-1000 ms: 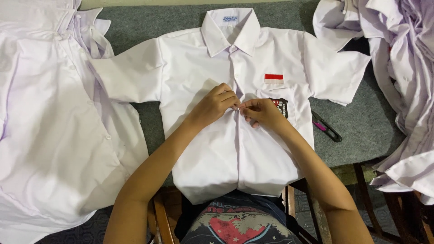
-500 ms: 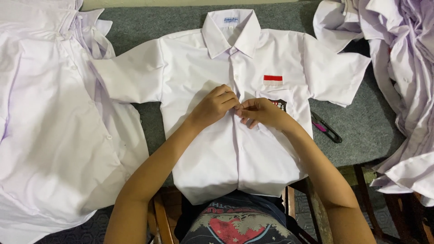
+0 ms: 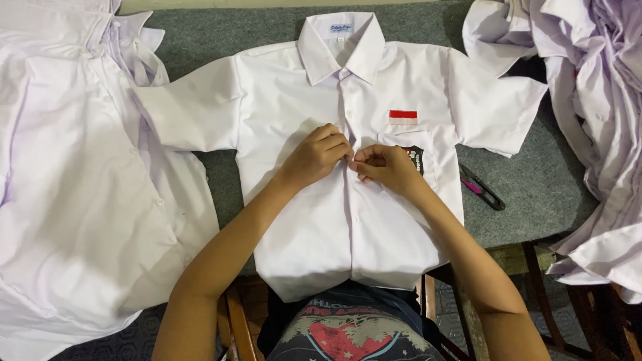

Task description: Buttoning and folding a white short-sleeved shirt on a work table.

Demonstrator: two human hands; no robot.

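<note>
A white short-sleeved shirt (image 3: 314, 220) lies face up on the grey table (image 3: 535, 194), collar away from me, with a red-and-white patch and a dark badge on its chest pocket. My left hand (image 3: 315, 156) and my right hand (image 3: 384, 169) meet at the shirt's front placket, mid-chest, fingers pinching the fabric edges together at a button. Both hands press on the shirt. The button itself is hidden under my fingertips.
A pile of white shirts (image 3: 73, 187) covers the table's left side. More crumpled white shirts (image 3: 595, 120) hang over the right edge. Small thread snips with a pink handle (image 3: 481, 188) lie right of the shirt. A wooden chair frame (image 3: 234, 321) shows below.
Both hands stay at the placket; the fingers have shifted only slightly at the same button.
</note>
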